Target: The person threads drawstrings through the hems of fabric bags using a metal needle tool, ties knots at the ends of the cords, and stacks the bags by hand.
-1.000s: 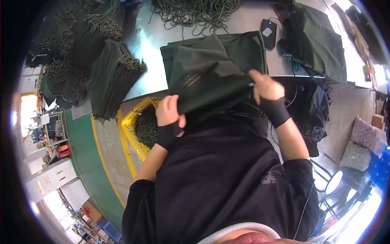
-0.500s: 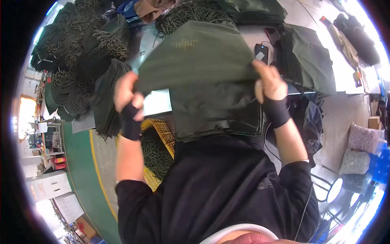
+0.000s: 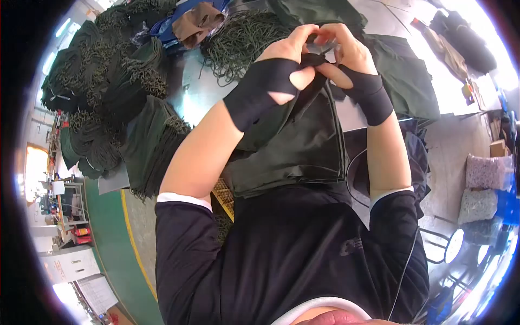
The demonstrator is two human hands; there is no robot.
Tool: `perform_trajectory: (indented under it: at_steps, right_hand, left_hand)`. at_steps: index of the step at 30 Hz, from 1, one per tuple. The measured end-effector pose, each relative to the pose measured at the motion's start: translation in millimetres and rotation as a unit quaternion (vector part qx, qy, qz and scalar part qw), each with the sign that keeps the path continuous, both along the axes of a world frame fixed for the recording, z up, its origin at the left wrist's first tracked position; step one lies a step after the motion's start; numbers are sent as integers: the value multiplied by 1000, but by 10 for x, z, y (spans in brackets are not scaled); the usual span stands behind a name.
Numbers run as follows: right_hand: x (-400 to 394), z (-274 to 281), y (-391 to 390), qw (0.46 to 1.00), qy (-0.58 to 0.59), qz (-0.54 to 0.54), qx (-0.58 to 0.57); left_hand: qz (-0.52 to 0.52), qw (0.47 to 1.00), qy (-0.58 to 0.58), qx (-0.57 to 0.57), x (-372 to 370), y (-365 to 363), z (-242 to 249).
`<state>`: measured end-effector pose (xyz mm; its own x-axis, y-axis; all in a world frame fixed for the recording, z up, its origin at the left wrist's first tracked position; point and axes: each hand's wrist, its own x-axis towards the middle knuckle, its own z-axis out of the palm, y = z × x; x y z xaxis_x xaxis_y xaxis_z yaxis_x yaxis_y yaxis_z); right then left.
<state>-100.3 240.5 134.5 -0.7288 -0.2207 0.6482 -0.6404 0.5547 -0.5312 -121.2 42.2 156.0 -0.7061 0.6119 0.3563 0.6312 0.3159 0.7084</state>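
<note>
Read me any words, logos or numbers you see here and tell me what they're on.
Nothing can be read.
Pale emblem on the black shirt: too small and blurred to read.
White sheets on the cabinets at lower left: print too small to read.
Dark green bag under the left hand and right hand: no print shows.

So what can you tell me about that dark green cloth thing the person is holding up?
The dark green cloth piece looks like thin, smooth fabric, perhaps a bag. Its top edge is bunched and pinched between the left hand and the right hand, raised above the metal table. From there it hangs down in soft folds toward the person's black shirt, its lower part lying flat with layered edges at the table's near side. No print shows on it.
</note>
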Motion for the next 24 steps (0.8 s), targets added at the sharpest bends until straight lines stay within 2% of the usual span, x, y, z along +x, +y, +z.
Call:
perform_trajectory:
  at_steps: [1, 3, 4, 5, 7, 9, 10, 11, 13, 14, 17, 21, 23, 24]
  right_hand:
    - [21, 10, 32, 1000, 5, -6, -1]
    - [123, 40, 94, 993, 76, -89, -8]
    - [252, 110, 124, 990, 60, -104, -72]
    - [400, 122, 115, 976, 7, -95, -197]
    - [525, 31, 133, 962, 10, -179, -206]
    - [581, -173, -118, 972, -9, -161, -168]
    - [596, -237, -245, 984, 34, -136, -114]
    - [677, -205, -470, 978, -61, -168, -103]
    - [614, -159, -742, 970, -83, -199, -115]
    - [535, -128, -821, 970, -80, -198, -117]
    - [261, 37, -869, 965, -5, -244, -93]
    - [123, 375, -952, 965, -61, -217, -132]
    - [123, 428, -974, 957, 59, -281, -47]
    - [80, 387, -955, 949, 82, -304, -4]
  left_hand:
    - [-6, 1000, 5, -1, -68, 57, 8]
    - [15, 978, 204, -33, -159, 174, 18]
    - [56, 973, 214, -70, -186, 202, 125]
    - [100, 959, 243, -109, -235, 237, 252]
    - [105, 941, 315, -70, -582, 222, 364]
    - [184, 927, 307, -112, -707, 231, 652]
    - [281, 893, 331, -121, -780, 340, 840]
    - [189, 942, 256, -107, -1024, 147, 567]
    - [348, 898, 266, -34, -903, 370, 1174]
    - [349, 897, 270, -34, -966, 336, 1167]
    - [326, 924, 183, 84, -960, 163, 1123]
    - [285, 925, 65, 242, -919, -287, 1100]
    - [262, 912, 2, 316, -857, -533, 1060]
    - [248, 902, -29, 352, -827, -651, 1040]
